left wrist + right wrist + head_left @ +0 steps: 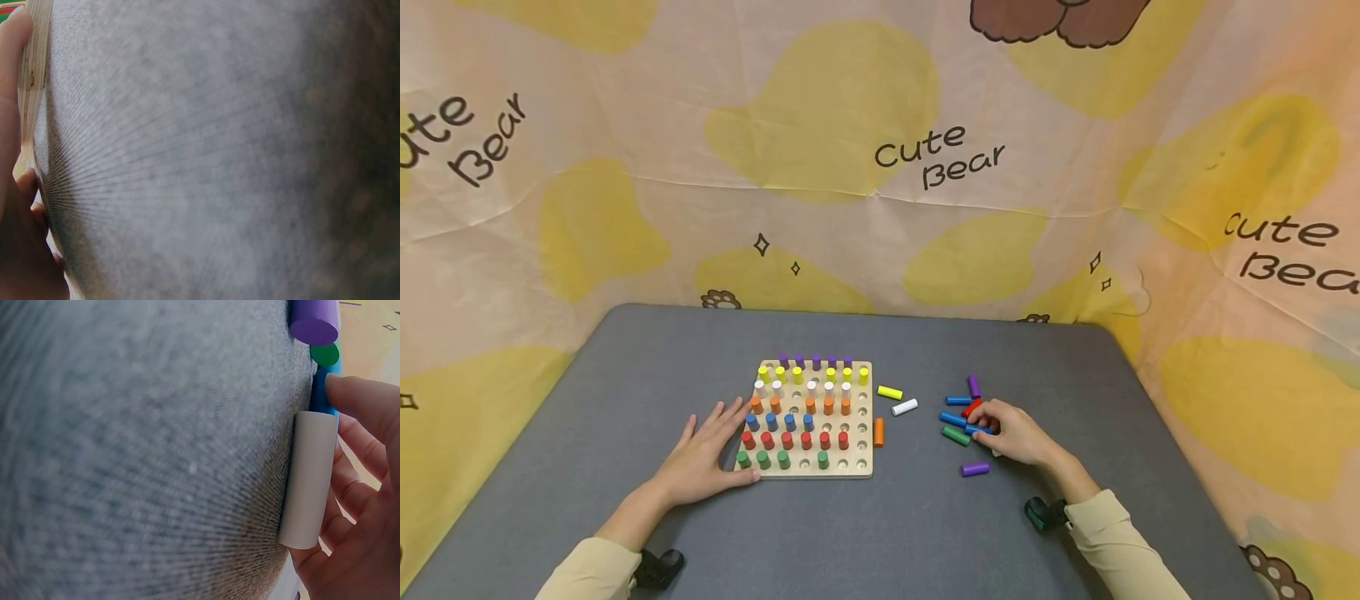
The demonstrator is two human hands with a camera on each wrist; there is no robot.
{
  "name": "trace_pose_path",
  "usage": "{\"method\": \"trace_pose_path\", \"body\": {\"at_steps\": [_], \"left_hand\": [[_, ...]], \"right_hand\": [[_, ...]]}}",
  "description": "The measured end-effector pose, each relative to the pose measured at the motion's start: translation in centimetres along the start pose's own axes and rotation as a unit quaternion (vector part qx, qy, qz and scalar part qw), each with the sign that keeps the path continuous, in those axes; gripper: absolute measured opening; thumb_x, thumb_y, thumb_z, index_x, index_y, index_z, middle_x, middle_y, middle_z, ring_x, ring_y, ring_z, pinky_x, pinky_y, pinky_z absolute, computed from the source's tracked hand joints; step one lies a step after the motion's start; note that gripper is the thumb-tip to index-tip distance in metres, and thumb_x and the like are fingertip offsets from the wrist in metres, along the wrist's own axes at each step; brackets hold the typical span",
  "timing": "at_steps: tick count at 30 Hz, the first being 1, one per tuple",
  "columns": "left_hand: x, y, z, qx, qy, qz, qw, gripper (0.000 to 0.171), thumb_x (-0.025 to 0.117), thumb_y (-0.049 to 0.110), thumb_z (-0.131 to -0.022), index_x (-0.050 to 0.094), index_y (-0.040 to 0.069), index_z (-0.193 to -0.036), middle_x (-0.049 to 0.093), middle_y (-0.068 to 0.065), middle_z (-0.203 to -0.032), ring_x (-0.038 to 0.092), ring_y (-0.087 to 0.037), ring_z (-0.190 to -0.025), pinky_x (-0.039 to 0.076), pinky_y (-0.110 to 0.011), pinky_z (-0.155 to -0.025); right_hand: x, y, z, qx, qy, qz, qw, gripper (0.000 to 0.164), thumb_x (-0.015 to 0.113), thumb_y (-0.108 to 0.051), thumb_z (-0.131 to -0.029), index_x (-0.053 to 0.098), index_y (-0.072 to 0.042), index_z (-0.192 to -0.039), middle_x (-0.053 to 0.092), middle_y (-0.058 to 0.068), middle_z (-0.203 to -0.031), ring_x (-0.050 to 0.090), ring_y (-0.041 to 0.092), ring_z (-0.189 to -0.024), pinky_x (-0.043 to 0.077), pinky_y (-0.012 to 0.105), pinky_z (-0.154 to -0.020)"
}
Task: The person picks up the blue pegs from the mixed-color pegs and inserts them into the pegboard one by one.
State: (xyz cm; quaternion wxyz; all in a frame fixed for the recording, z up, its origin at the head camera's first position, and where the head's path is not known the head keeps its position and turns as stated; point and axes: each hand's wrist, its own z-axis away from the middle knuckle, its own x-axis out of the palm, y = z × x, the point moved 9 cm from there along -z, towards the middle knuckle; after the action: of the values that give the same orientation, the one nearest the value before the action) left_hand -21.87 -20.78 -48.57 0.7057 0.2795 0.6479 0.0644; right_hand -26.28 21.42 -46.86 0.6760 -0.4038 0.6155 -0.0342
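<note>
A smooth blue cylindrical peg (977, 430) sits pinched in the right hand (1017, 434), among loose coloured pegs (956, 436) right of the square, pale wooden pegboard (852, 470). The left hand (703, 460), fingers spread, touches the board's left edge. Matte grey tabletop (887, 542) surrounds everything.

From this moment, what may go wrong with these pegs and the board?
The right hand has its thumb on a blue peg with others lying close, so it may knock the loose green peg aside. The white peg near its palm could be brushed and roll. If the left hand pushes the board sideways, it might shift the loose orange peg near the right edge.
</note>
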Motion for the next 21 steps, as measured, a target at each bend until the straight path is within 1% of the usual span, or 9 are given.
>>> {"method": "trace_pose_path", "body": {"at_steps": [5,16,21], "left_hand": [[0.05,-0.01,-0.01,-0.001,0.000,0.000,1.0000,0.103,0.064,0.068,-0.068,0.022,0.018,-0.148,0.019,-0.012,-0.153,0.011,-0.038,-0.140,-0.001,-0.062,-0.106],[0.00,0.13,0.02,-0.004,-0.002,-0.003,1.0000,0.104,0.065,0.067,-0.067,0.023,0.017,-0.148,0.020,-0.012,-0.153,0.012,-0.039,-0.139,0.000,-0.063,-0.106],[-0.02,0.09,0.01,-0.005,-0.004,-0.002,1.0000,0.104,0.065,0.067,-0.068,0.023,0.017,-0.148,0.019,-0.012,-0.153,0.011,-0.039,-0.139,-0.001,-0.063,-0.106]], "right_hand": [[0.10,-0.02,0.02,0.001,-0.004,0.003,1.000,0.014,0.068,-0.011,-0.083,0.062,-0.013,-0.095,0.055,-0.004,-0.085,0.049,0.010,-0.075,0.043,0.022,-0.065],[-0.26,-0.23,0.06,0.000,0.001,0.011,1.000,0.012,0.067,-0.011,-0.083,0.062,-0.013,-0.094,0.055,-0.004,-0.084,0.049,0.010,-0.074,0.043,0.022,-0.064],[-0.65,-0.67,-0.14,0.000,0.013,0.006,1.000,0.012,0.067,-0.010,-0.083,0.063,-0.013,-0.094,0.055,-0.003,-0.084,0.049,0.010,-0.074,0.043,0.022,-0.063]]}}
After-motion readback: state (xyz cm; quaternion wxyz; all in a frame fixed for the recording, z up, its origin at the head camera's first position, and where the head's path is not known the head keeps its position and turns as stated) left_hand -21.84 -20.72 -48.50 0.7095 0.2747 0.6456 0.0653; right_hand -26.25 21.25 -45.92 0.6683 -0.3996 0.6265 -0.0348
